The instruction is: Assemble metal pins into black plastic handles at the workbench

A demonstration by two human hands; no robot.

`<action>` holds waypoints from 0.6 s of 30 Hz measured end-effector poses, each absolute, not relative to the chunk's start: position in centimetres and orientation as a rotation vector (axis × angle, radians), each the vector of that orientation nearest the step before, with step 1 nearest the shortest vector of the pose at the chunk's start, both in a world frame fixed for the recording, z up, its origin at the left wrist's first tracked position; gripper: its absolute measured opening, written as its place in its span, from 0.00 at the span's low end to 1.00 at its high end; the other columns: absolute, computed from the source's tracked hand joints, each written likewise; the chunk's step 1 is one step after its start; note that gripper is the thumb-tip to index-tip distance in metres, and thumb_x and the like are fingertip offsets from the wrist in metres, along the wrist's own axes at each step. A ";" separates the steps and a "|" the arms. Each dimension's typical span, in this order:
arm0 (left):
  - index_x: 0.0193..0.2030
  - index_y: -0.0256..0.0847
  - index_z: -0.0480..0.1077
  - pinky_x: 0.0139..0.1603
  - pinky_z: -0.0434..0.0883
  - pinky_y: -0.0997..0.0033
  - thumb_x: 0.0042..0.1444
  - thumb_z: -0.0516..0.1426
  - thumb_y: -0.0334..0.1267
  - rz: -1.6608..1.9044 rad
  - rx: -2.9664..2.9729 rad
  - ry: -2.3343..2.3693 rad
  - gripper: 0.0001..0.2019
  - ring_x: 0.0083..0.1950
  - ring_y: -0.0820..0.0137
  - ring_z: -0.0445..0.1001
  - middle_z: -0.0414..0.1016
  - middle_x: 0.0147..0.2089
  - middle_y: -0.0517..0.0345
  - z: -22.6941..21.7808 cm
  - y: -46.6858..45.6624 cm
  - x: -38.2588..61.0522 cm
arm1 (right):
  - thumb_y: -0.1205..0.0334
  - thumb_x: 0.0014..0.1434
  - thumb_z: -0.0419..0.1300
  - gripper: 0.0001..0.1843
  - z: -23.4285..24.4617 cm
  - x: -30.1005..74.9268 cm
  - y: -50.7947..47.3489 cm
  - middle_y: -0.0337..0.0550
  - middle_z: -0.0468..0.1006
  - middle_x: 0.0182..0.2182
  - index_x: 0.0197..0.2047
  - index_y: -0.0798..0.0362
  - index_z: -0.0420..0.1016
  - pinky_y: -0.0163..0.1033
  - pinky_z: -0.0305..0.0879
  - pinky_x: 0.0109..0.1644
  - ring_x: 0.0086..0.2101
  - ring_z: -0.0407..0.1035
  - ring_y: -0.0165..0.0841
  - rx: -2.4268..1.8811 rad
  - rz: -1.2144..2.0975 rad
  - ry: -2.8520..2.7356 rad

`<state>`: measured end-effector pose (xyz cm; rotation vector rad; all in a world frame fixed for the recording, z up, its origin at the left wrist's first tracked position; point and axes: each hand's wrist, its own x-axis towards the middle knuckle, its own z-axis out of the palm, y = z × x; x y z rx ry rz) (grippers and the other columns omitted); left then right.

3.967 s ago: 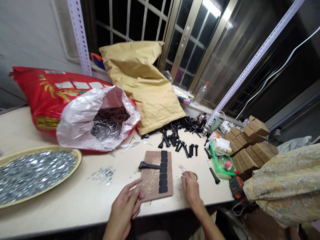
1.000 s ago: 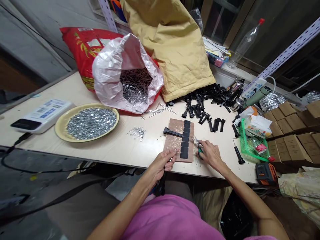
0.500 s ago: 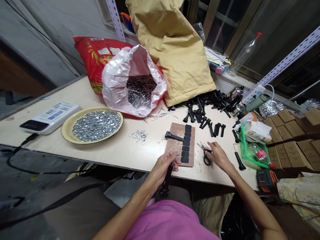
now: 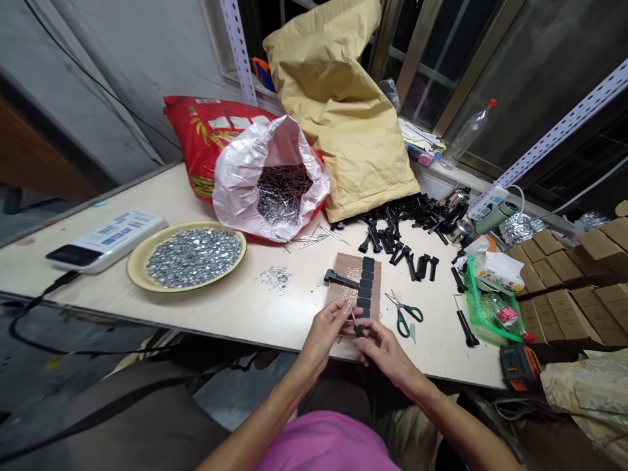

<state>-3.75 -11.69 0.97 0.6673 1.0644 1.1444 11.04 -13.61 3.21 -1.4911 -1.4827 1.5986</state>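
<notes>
The left hand (image 4: 324, 330) pinches, thumb against fingers, near the tip of a slim metal-shafted black piece (image 4: 360, 331), while the right hand (image 4: 387, 353) has its fingers closed round the dark end; the piece is held between the two hands at the front edge of the desk (image 4: 275, 317). Just beyond the fingertips lies a brown board (image 4: 341, 261) with a column of black pads (image 4: 367, 284), and a black T-shaped part (image 4: 342, 280) reaches across it to them. Right of the board rest open scissors (image 4: 400, 306); to its left is a scatter of small metal bits (image 4: 276, 279). Farther left, a yellow plate (image 4: 136, 269) is heaped with silvery pieces (image 4: 193, 257). Behind, an open red bag (image 4: 189, 124) shows nails (image 4: 284, 190), beside a tan sack (image 4: 348, 137). A green basket (image 4: 477, 319) stands off to the right.
</notes>
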 end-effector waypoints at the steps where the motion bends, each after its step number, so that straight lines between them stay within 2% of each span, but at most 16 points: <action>1: 0.33 0.39 0.71 0.43 0.70 0.63 0.50 0.59 0.47 1.153 0.818 1.140 0.13 0.39 0.62 0.74 0.78 0.36 0.50 0.7 -11.3 -3.8 | 0.53 0.55 0.56 0.18 3.3 12.3 -13.4 0.39 0.71 0.32 0.48 0.50 0.67 0.34 0.62 0.26 0.24 0.65 0.28 -1.575 1.427 -1.534; 3: 0.35 0.41 0.74 0.52 0.66 0.58 0.55 0.55 0.41 1.196 1.161 1.330 0.09 0.49 0.59 0.71 0.77 0.43 0.49 0.2 -10.0 -4.2 | 0.56 0.56 0.52 0.17 3.4 15.6 -12.7 0.45 0.72 0.38 0.47 0.51 0.68 0.38 0.66 0.31 0.32 0.68 0.34 -1.728 0.963 -1.634; 5: 0.39 0.41 0.74 0.59 0.61 0.55 0.57 0.52 0.35 1.214 1.482 1.482 0.10 0.56 0.56 0.65 0.74 0.50 0.47 -0.6 -8.4 -4.6 | 0.58 0.56 0.48 0.18 3.2 19.5 -12.1 0.51 0.71 0.43 0.47 0.53 0.68 0.44 0.67 0.41 0.41 0.68 0.39 -1.843 0.482 -1.690; 7: 0.44 0.40 0.73 0.61 0.58 0.52 0.57 0.50 0.31 1.156 1.751 1.536 0.13 0.60 0.54 0.60 0.72 0.54 0.48 -1.4 -6.8 -4.7 | 0.61 0.56 0.46 0.18 2.5 23.3 -11.7 0.54 0.72 0.43 0.47 0.56 0.68 0.48 0.64 0.47 0.43 0.67 0.42 -1.969 0.177 -1.736; 9: 0.47 0.40 0.72 0.62 0.57 0.50 0.56 0.49 0.27 1.059 1.959 1.552 0.15 0.62 0.53 0.58 0.71 0.55 0.49 -2.0 -5.5 -4.6 | 0.64 0.56 0.45 0.19 1.5 26.3 -11.7 0.54 0.72 0.41 0.47 0.56 0.69 0.49 0.63 0.48 0.43 0.67 0.43 -2.116 -0.028 -1.784; 11: 0.45 0.41 0.72 0.61 0.57 0.49 0.55 0.49 0.25 0.934 2.092 1.575 0.15 0.59 0.54 0.61 0.73 0.52 0.48 -2.3 -4.7 -4.4 | 0.67 0.56 0.45 0.19 0.4 28.3 -12.0 0.53 0.73 0.39 0.46 0.55 0.70 0.48 0.63 0.47 0.41 0.67 0.44 -2.240 -0.187 -1.839; 14: 0.38 0.40 0.73 0.56 0.62 0.51 0.56 0.49 0.26 0.794 2.144 1.608 0.12 0.49 0.57 0.67 0.75 0.41 0.47 -1.9 -4.3 -4.5 | 0.69 0.57 0.45 0.18 -0.7 29.3 -12.3 0.53 0.74 0.38 0.46 0.52 0.72 0.47 0.64 0.44 0.40 0.67 0.44 -2.324 -0.348 -1.925; 18: 0.35 0.41 0.73 0.48 0.65 0.58 0.55 0.54 0.31 0.946 1.852 1.638 0.07 0.45 0.58 0.69 0.74 0.37 0.49 -1.1 -4.7 -6.0 | 0.63 0.61 0.46 0.18 0.0 27.5 -11.4 0.56 0.73 0.42 0.49 0.54 0.72 0.48 0.64 0.43 0.40 0.67 0.45 -2.183 -0.415 -2.009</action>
